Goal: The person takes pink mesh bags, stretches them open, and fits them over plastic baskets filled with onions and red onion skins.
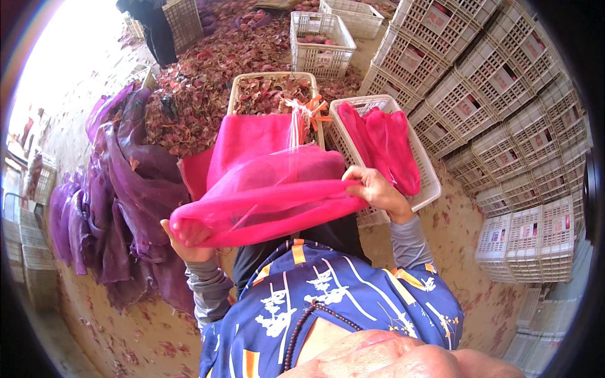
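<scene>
A bright pink mesh bag [265, 201] is stretched across in front of me at chest height. My left hand [189, 242] grips its left end, with the fingers partly inside the mesh. My right hand [375, 189] pinches its right edge. More pink mesh [258, 142] lies bunched just beyond, tied with orange string [310, 108].
A white crate [428, 183] with folded pink mesh bags [387, 148] stands ahead right. Another crate [277, 77] holds reddish onion skins. Purple mesh bags [120, 189] pile up at left. Stacked white crates [498, 94] rise at right. A person [154, 28] stands far ahead.
</scene>
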{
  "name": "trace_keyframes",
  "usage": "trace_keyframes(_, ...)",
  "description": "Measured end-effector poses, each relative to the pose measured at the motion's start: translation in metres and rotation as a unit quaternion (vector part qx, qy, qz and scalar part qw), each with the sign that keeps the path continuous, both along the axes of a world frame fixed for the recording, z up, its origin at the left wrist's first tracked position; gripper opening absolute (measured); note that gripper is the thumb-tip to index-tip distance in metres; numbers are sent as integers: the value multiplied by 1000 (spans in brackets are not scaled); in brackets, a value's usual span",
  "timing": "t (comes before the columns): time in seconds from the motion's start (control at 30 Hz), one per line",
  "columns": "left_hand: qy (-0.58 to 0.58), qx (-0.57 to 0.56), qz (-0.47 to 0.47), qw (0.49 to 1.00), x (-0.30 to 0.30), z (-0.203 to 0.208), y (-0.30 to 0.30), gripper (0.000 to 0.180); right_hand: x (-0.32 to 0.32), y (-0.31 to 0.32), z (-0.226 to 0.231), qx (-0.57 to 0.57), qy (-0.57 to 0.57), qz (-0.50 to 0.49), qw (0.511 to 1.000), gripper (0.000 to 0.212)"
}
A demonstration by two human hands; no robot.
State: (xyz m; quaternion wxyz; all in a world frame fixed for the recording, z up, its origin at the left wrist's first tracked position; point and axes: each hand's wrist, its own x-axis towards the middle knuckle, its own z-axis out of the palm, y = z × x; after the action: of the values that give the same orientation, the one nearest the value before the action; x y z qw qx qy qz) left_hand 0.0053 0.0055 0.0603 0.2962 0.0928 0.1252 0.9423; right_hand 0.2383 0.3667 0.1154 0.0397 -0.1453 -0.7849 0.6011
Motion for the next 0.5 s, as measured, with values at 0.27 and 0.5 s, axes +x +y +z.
trace_keyframes(0.27, 481, -482, 44, 731, 21, 9, 21, 20, 3, 39, -6, -361, 217, -165, 892, 13)
trace_keyframes(0.5, 36, -198, 136, 970, -11, -41, -4, 28, 5, 0, 8, -57, 51, 45, 996, 18)
